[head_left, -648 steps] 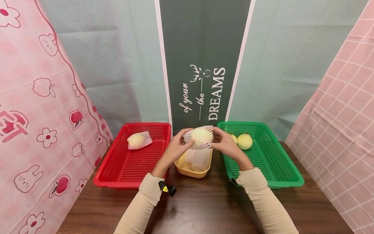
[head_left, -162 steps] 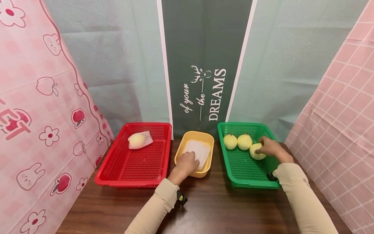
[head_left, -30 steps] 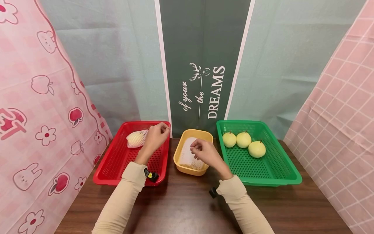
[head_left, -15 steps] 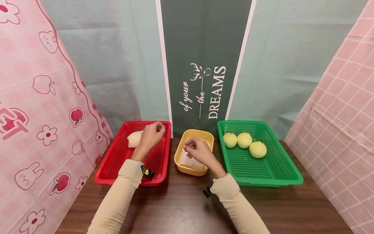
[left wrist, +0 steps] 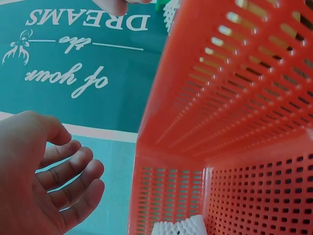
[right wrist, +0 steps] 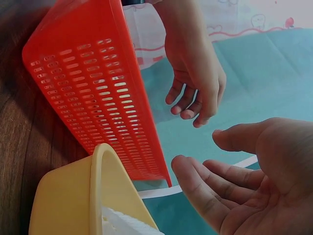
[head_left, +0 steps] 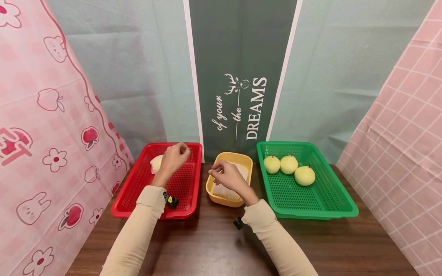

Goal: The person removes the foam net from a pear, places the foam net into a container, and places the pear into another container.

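My left hand hovers over the red basket, fingers loosely curled around nothing, as the left wrist view also shows. Below it, a pear in a white foam net lies in that basket, partly hidden by the hand. Over the yellow tub hangs my right hand, its thumb and fingers apart and holding nothing in the right wrist view. White foam nets lie flat inside the tub. Several bare yellow pears, one being the front pear, sit in the green basket.
All three containers stand in a row on a dark wooden table. A printed cloth backdrop rises right behind them. Pink cloths, like the right-hand cloth, flank the table.
Long before, both hands held a netted pear; later the right hand was on the front pear in the green basket and the left in the tub. Over the last second both empty hands drift left.
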